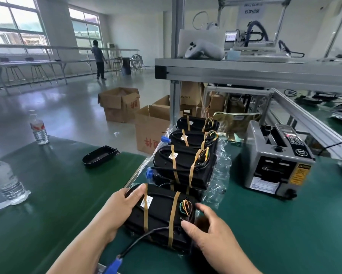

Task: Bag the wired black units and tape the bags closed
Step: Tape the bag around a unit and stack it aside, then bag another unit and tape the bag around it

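A wired black unit (162, 216) bound with two tan tape bands lies on the green mat at the near centre. Its black cable runs toward me and ends in a blue plug (114, 264). My left hand (120, 206) holds the unit's left end, thumb on top. My right hand (211, 232) grips its right end beside the coloured wires. Behind it, a row of several more black units (183, 167) sits in clear plastic bags (219, 175), stretching away from me.
A grey tape dispenser (275, 161) stands at the right. An empty black shell (100, 156) lies on the mat at the left, with two water bottles (38, 128) beyond and beside it. Cardboard boxes (119, 103) sit on the floor. A person stands far back.
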Demonstrator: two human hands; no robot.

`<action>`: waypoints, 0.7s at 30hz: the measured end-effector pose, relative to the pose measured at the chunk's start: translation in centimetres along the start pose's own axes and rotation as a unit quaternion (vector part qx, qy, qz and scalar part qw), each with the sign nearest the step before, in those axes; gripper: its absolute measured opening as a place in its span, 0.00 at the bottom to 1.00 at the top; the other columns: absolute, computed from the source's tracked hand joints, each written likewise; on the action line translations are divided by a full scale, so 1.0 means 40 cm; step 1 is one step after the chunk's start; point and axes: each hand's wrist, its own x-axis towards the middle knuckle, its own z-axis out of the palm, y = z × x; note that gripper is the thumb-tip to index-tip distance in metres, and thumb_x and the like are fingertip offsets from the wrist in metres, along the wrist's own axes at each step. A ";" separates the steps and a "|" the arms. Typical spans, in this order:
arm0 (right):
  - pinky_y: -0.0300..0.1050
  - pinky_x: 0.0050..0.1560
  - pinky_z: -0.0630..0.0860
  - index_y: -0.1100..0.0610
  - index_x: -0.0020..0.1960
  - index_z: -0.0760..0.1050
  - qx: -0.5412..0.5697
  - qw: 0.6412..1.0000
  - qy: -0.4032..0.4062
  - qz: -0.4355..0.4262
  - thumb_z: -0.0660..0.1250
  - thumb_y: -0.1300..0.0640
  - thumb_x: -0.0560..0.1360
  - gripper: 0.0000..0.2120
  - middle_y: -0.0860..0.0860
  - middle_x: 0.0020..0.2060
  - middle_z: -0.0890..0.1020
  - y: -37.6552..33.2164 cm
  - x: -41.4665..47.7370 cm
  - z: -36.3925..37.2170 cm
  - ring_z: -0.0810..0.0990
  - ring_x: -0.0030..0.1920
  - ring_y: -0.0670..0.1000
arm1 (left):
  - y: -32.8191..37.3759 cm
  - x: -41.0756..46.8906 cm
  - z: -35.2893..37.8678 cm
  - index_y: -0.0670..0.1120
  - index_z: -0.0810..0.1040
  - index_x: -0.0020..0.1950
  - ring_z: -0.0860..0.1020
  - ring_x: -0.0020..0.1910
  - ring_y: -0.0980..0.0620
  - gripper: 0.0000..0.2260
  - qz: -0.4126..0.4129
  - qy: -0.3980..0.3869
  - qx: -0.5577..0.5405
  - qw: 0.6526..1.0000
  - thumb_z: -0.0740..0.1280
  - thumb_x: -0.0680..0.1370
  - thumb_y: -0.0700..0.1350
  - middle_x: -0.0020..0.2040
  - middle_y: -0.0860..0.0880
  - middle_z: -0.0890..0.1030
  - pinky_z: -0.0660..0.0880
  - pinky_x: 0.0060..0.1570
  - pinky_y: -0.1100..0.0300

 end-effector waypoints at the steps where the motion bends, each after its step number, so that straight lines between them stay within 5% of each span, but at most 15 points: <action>1: 0.41 0.67 0.65 0.39 0.73 0.63 -0.002 1.000 0.006 -0.003 0.70 0.36 0.71 0.33 0.44 0.69 0.72 0.003 0.001 0.002 0.69 0.69 0.45 | -0.004 0.006 0.001 0.45 0.81 0.50 0.84 0.45 0.43 0.29 0.010 0.006 0.018 1.000 0.68 0.64 0.69 0.47 0.42 0.86 0.80 0.51 0.47; 5: 0.41 0.69 0.63 0.39 0.73 0.64 -0.011 0.999 0.031 -0.015 0.70 0.36 0.71 0.33 0.42 0.70 0.71 0.011 0.005 0.009 0.67 0.71 0.44 | -0.017 0.026 0.009 0.51 0.78 0.56 0.80 0.49 0.53 0.23 0.037 0.054 0.085 0.994 0.64 0.74 0.68 0.49 0.53 0.83 0.75 0.46 0.58; 10: 0.42 0.69 0.64 0.38 0.72 0.66 -0.014 0.999 0.042 -0.019 0.70 0.35 0.70 0.32 0.42 0.69 0.71 0.022 0.007 0.017 0.68 0.70 0.44 | -0.020 0.035 0.014 0.53 0.79 0.54 0.80 0.44 0.55 0.19 0.050 0.080 0.145 0.985 0.62 0.77 0.66 0.45 0.53 0.83 0.76 0.44 0.59; 16: 0.39 0.67 0.63 0.36 0.72 0.64 -0.005 0.999 0.038 -0.009 0.69 0.33 0.70 0.33 0.41 0.68 0.71 0.021 0.003 0.023 0.68 0.69 0.44 | -0.016 0.029 0.011 0.49 0.75 0.67 0.77 0.51 0.51 0.29 0.033 0.084 0.188 0.978 0.60 0.76 0.68 0.53 0.52 0.80 0.72 0.50 0.55; 21: 0.39 0.68 0.63 0.41 0.75 0.63 0.011 1.000 0.011 -0.011 0.65 0.31 0.65 0.41 0.41 0.67 0.70 0.022 -0.019 0.010 0.67 0.68 0.44 | 0.013 -0.023 0.002 0.50 0.78 0.62 0.78 0.53 0.47 0.41 0.081 0.167 0.285 0.940 0.56 0.63 0.78 0.58 0.47 0.78 0.76 0.50 0.49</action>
